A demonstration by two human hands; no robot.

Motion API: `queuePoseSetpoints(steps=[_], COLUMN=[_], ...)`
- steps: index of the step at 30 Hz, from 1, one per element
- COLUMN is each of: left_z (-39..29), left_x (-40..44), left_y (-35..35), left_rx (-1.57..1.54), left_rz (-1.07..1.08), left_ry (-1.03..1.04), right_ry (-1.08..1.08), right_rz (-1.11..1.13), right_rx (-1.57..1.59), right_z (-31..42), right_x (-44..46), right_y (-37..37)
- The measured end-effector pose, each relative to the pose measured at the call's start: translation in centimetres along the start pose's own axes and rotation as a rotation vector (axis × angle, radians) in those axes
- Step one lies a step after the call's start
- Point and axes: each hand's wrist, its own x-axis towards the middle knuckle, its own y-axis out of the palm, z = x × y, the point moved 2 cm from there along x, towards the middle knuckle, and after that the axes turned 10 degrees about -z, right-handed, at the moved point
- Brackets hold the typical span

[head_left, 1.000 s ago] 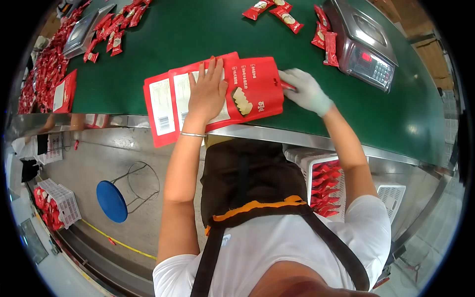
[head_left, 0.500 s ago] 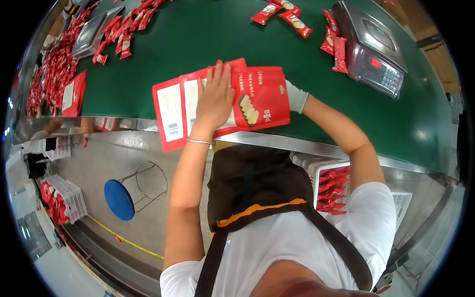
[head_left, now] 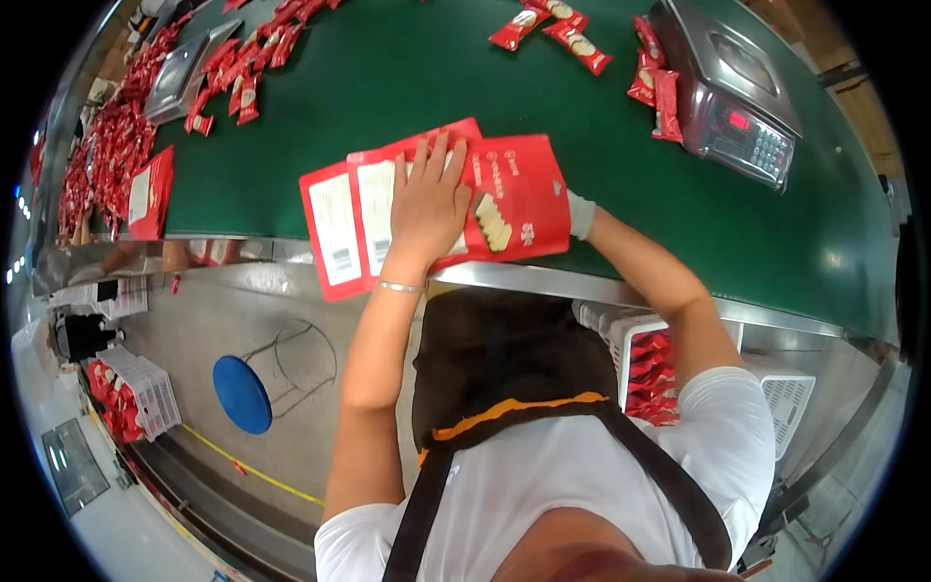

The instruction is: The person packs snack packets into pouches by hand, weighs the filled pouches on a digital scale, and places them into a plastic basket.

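Note:
Several flat red pouches overlap at the front edge of the green table, two with white labels up. My left hand (head_left: 430,209), bare, lies on the labelled pouch (head_left: 373,209) with its fingers spread, beside the top red pouch (head_left: 524,189) that shows its printed front. The gloved right hand (head_left: 581,214) reaches inside or under that top pouch from its right end. Only the cuff of the glove shows, and the fingers are hidden.
A digital scale (head_left: 732,107) stands at the right with small red packets (head_left: 666,105) beside it. Many red packets (head_left: 112,160) and another scale (head_left: 184,73) are at the left. Below are a blue stool (head_left: 242,394) and a white crate (head_left: 621,339) of red pouches.
My right hand has moved left, from gripping the top pouch's right edge to being hidden inside or beneath it. My left hand stays on the pouches. The whole view has shifted slightly.

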Motion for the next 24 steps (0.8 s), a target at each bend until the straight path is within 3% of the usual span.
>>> queuePoseSetpoints(steps=[3,4,5,6,7,9,10,12,13,15,17,18,20,24], left_z=[0.1,0.1,0.2,0.3,0.5,0.3,0.1,0.5,0.8,1.1,1.0,1.0,1.1,0.9], left_x=[-0.2,-0.4,-0.4,-0.3,0.0,-0.1,-0.4,-0.2,-0.3,-0.3,-0.4,-0.7,-0.4,-0.3], left_y=[-0.3,-0.3,-0.2,-0.1,-0.2,-0.4,-0.4,-0.1,0.3,0.1,0.2,0.3,0.4,0.1], left_rx=[0.000,-0.001,-0.005,-0.009,-0.011,-0.019,-0.018,-0.037,-0.041,-0.065,-0.139,-0.149,-0.134,-0.137], left_rz=[0.028,0.027,0.032,0.036,0.031,0.075,0.077,0.042,0.034,0.018,-0.021,-0.013,-0.041,-0.035], left_ry=[-0.009,-0.009,-0.019,-0.031,-0.033,-0.033,-0.036,-0.040,-0.039,-0.048,-0.065,-0.083,-0.050,-0.034], right_ry=[-0.308,-0.793,-0.578,-0.219,-0.318,-0.696,-0.893,-0.422,-0.435,-0.717,-0.681,-0.505,-0.356,-0.127], right_rz=[-0.020,0.005,0.009,-0.171,-0.219,-0.893,-1.206,-1.076,-1.077,-0.980,-0.904,-0.858,-0.644,-0.495], right_rx=[-0.801,-1.335,-1.683,-1.689,-1.625,-1.472,-1.675,-1.968,-1.965,-1.620,-1.535,-1.455,-1.518,-1.310], right_z=[1.8,4.3,8.7,12.8,16.2,21.2,22.2,22.2,22.0,19.2,15.8,14.3,11.4,8.9], right_x=[1.0,0.6,-0.2,-1.4,-0.4,2.3,3.3,5.8,5.5,2.9,-3.8,-7.4,-11.8,-8.5], right_y=[-1.5,-1.4,0.8,2.0,-0.5,-3.9,-4.2,-8.4,-7.9,-5.8,-1.4,0.5,2.1,4.6])
